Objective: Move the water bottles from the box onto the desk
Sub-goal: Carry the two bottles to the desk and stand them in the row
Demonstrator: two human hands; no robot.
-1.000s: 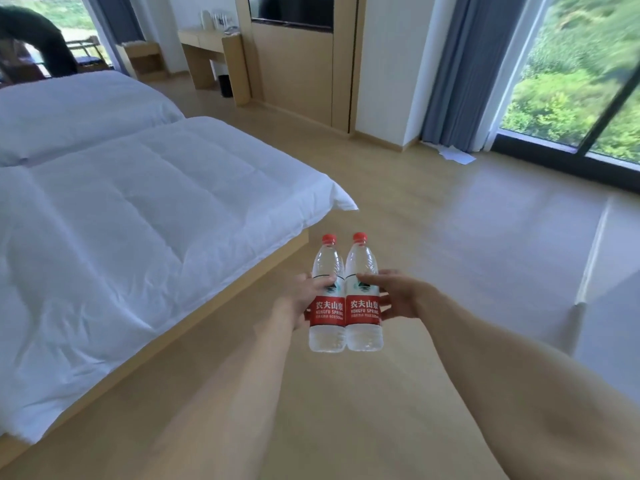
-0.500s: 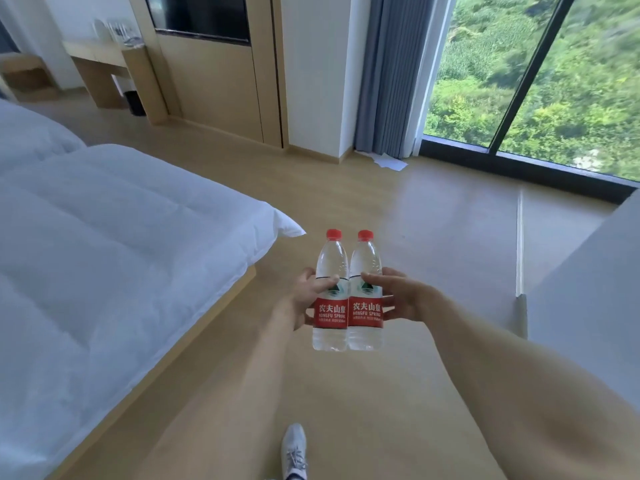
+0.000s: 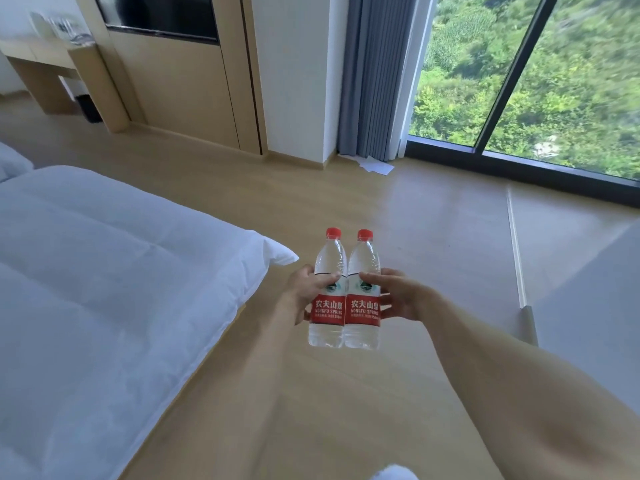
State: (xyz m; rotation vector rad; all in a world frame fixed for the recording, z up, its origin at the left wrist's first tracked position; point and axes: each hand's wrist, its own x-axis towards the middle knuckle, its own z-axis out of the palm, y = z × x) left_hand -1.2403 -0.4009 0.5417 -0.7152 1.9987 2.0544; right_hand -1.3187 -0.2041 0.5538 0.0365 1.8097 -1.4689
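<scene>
Above the wooden floor (image 3: 398, 237), both water bottles stand upright, touching side by side. Left hand (image 3: 306, 289) grips the left bottle (image 3: 327, 292); right hand (image 3: 398, 294) grips the right bottle (image 3: 363, 296), fingers curled around the labels. Desk (image 3: 41, 60) lies far ahead-left.

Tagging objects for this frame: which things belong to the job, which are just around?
Job: left bottle, held by left hand; right bottle, held by right hand; desk.
Around: bed; curtain; paper on floor; window.
</scene>
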